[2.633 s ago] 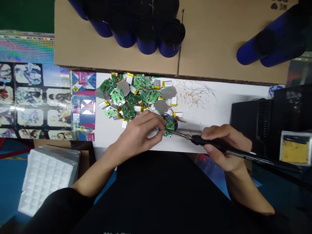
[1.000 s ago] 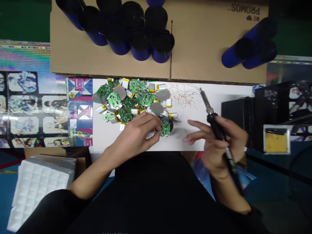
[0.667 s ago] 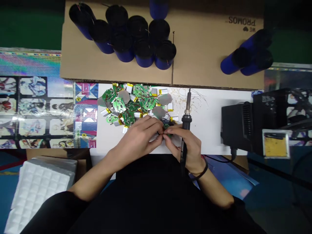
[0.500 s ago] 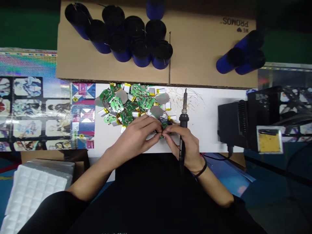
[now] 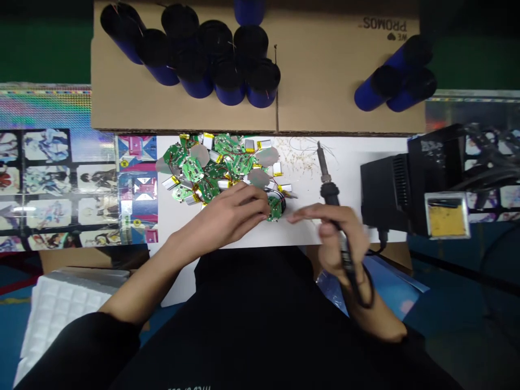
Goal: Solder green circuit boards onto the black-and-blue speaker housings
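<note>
My left hand [image 5: 229, 208] holds the round green circuit board [image 5: 275, 209] steady, just right of the heaped boards [image 5: 203, 168]; my right hand [image 5: 339, 238] grips the black-handled soldering iron [image 5: 330, 190], its tip kept clear.

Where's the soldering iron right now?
In the head camera view, the soldering iron is in the person's right hand, tip pointing up over the white sheet, between the round green circuit board and the black soldering station.

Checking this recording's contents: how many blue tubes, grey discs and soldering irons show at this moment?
Blue tubes with black ends: 12
Grey discs: 4
Soldering iron: 1
Total: 17
</note>
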`<state>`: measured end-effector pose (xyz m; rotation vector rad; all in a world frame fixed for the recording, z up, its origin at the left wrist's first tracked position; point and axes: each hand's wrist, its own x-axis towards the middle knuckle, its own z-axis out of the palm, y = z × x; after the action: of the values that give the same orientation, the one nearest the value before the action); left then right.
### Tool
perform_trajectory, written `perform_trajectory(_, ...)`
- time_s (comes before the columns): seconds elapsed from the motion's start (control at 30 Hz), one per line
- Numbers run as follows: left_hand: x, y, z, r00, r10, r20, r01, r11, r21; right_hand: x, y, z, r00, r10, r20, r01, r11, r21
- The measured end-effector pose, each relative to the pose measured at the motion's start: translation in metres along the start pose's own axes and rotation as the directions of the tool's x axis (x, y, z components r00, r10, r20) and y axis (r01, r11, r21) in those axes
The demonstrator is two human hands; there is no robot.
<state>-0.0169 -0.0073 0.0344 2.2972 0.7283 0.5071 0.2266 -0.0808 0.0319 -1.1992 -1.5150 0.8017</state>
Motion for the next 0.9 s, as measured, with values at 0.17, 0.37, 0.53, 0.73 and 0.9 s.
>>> perform_trajectory(0.17, 0.009, 0.005, -0.015, 0.989, -0.006, 0.151, -0.011, 0.994, 0.113, -0.007, -0.019, -0.016, 0.951, 0.213, -0.223, -0.15, 0.952, 0.267)
perform_trajectory(0.37, 0.014, 0.003, -0.02, 0.977, 0.019, 0.213, -0.055, 0.985, 0.163, -0.039, -0.021, -0.03, 0.972, 0.147, -0.183, -0.131, 0.987, 0.098)
perform_trajectory(0.53, 0.015, 0.004, -0.022, 0.977, 0.021, 0.213, -0.056, 0.985, 0.16, -0.053, -0.02, -0.027, 0.997, -0.031, -0.073, 0.016, 0.98, -0.2)
perform_trajectory(0.73, 0.014, 0.004, -0.021, 0.979, 0.026, 0.204, -0.061, 0.984, 0.17, -0.051, -0.018, -0.019, 0.999, -0.036, 0.0, 0.035, 0.963, -0.267)
perform_trajectory(0.9, 0.013, 0.004, -0.021, 0.976, 0.02, 0.215, -0.06, 0.982, 0.178, -0.053, -0.017, -0.019, 1.0, -0.012, 0.004, 0.013, 0.963, -0.268)
